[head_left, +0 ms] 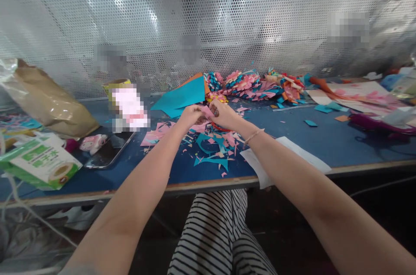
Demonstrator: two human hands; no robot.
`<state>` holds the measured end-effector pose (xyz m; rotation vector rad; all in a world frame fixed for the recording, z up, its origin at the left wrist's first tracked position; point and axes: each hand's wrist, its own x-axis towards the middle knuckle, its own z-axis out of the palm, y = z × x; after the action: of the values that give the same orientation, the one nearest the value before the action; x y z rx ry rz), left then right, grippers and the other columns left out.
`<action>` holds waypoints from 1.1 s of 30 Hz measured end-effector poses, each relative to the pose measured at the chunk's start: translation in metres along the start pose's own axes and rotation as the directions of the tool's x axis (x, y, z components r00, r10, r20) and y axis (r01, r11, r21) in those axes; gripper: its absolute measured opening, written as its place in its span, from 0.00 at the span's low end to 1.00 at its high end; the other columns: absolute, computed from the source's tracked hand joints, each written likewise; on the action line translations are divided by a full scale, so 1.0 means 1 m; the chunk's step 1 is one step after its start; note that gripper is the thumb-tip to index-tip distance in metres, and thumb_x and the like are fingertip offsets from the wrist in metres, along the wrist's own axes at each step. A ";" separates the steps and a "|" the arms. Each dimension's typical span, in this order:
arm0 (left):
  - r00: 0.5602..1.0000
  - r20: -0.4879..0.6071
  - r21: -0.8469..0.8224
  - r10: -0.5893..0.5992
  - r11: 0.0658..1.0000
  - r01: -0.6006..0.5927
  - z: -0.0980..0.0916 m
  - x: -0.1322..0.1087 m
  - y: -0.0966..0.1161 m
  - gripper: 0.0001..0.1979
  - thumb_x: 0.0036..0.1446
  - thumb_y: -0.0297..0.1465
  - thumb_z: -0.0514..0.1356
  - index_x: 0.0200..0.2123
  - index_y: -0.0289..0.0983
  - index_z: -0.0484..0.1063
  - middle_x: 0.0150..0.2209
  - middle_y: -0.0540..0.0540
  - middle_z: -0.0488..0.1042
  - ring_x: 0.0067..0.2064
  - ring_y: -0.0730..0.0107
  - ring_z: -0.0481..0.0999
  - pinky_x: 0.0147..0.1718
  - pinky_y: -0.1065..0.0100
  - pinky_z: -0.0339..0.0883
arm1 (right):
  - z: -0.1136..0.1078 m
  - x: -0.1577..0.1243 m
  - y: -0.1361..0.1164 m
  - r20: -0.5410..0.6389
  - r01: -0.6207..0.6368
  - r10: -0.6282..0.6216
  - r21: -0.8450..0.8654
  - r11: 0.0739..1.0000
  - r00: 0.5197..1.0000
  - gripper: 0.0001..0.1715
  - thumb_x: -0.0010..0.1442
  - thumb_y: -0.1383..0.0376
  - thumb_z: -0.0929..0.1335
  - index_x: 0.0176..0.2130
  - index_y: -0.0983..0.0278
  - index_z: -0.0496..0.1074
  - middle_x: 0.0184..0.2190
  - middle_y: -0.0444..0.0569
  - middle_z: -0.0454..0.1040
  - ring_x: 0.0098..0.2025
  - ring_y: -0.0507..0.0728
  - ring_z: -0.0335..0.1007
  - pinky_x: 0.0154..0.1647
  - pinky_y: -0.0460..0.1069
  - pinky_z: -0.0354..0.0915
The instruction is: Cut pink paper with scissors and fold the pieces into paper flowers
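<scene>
Just above the littered middle of the blue table, my left hand (193,116) pinches a small piece of pink paper (207,113). Against the other side of that piece, my right hand (221,113) has its fingers curled and closed on the paper; its fingertips are partly hidden. Pink paper scraps (158,134) lie left of and under the hands. Nearer to me are cut blue paper scraps (212,162). Something thin and red (222,127) shows under my right hand, too covered to name. Behind the hands lie blue paper sheets (182,96) and a heap of folded colourful paper pieces (247,84).
A perforated metal screen (208,19) closes off the table's (325,132) back. To the left are a brown bag (48,101), a green-and-white box (40,162), a dark phone (108,151) and a yellow container (117,82). White paper (303,153) overhangs the front edge; a purple item (380,125) lies right.
</scene>
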<state>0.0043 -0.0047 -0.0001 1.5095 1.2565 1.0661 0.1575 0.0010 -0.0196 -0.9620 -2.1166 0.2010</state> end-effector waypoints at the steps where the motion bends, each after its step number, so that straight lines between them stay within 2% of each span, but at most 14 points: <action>1: 1.000 -0.003 0.003 -0.001 1.000 0.001 0.000 0.000 0.000 0.05 0.41 0.22 0.57 0.26 0.34 0.65 0.19 0.50 0.69 0.22 0.74 0.71 0.24 0.72 0.64 | 0.000 0.000 0.000 -0.002 0.001 -0.001 0.002 1.000 1.000 0.12 0.48 0.65 0.63 0.35 0.64 0.58 0.29 0.45 0.65 0.28 0.51 0.59 0.29 0.46 0.55; 14: 1.000 0.006 0.091 0.029 0.995 -0.030 0.001 -0.003 0.002 0.03 0.43 0.23 0.56 0.25 0.34 0.66 0.20 0.48 0.70 0.20 0.76 0.69 0.24 0.73 0.64 | -0.003 -0.002 -0.006 0.039 -0.031 0.031 -0.009 0.999 0.999 0.12 0.50 0.64 0.63 0.36 0.63 0.57 0.28 0.44 0.65 0.27 0.51 0.60 0.27 0.46 0.53; 17: 0.997 0.066 0.182 0.040 0.982 -0.051 0.001 -0.001 -0.002 0.04 0.43 0.23 0.55 0.25 0.35 0.68 0.21 0.48 0.71 0.20 0.75 0.69 0.23 0.72 0.65 | -0.003 -0.004 -0.008 0.082 -0.045 0.043 0.016 0.999 0.996 0.13 0.50 0.65 0.63 0.38 0.63 0.57 0.29 0.45 0.66 0.27 0.51 0.60 0.27 0.46 0.54; 21: 0.974 0.225 0.322 0.028 0.941 -0.101 0.000 0.002 -0.012 0.07 0.41 0.21 0.54 0.24 0.35 0.70 0.19 0.49 0.71 0.20 0.72 0.71 0.22 0.72 0.64 | -0.005 -0.007 -0.012 0.217 0.008 -0.004 -0.014 1.000 0.976 0.13 0.49 0.68 0.63 0.38 0.63 0.59 0.27 0.44 0.65 0.27 0.52 0.59 0.27 0.46 0.53; 25: 0.964 0.254 0.384 0.076 0.907 -0.173 -0.001 0.006 -0.020 0.11 0.37 0.19 0.54 0.25 0.35 0.72 0.17 0.50 0.70 0.21 0.71 0.70 0.23 0.73 0.64 | -0.006 -0.007 -0.014 0.312 0.026 0.002 -0.085 0.996 0.950 0.11 0.48 0.70 0.63 0.35 0.63 0.60 0.27 0.44 0.64 0.27 0.52 0.58 0.27 0.46 0.52; 29: 0.953 0.284 0.406 0.107 0.887 -0.221 -0.002 0.010 -0.023 0.14 0.38 0.18 0.53 0.29 0.35 0.73 0.20 0.50 0.71 0.22 0.70 0.70 0.25 0.71 0.65 | -0.005 -0.006 -0.014 0.321 0.026 -0.001 -0.074 0.997 0.947 0.11 0.48 0.70 0.63 0.35 0.64 0.61 0.27 0.44 0.63 0.28 0.51 0.57 0.28 0.46 0.52; 33: 0.957 0.256 0.409 0.137 0.881 -0.235 -0.001 0.010 -0.021 0.09 0.40 0.19 0.54 0.26 0.35 0.71 0.20 0.50 0.70 0.22 0.71 0.71 0.26 0.71 0.65 | -0.004 -0.005 -0.013 0.278 0.011 0.006 -0.059 0.998 0.961 0.10 0.48 0.69 0.64 0.35 0.64 0.61 0.27 0.44 0.64 0.28 0.51 0.58 0.28 0.46 0.52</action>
<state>-0.0009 0.0076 -0.0193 2.0674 1.2628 0.7316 0.1553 -0.0126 -0.0140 -1.0145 -2.3919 0.2868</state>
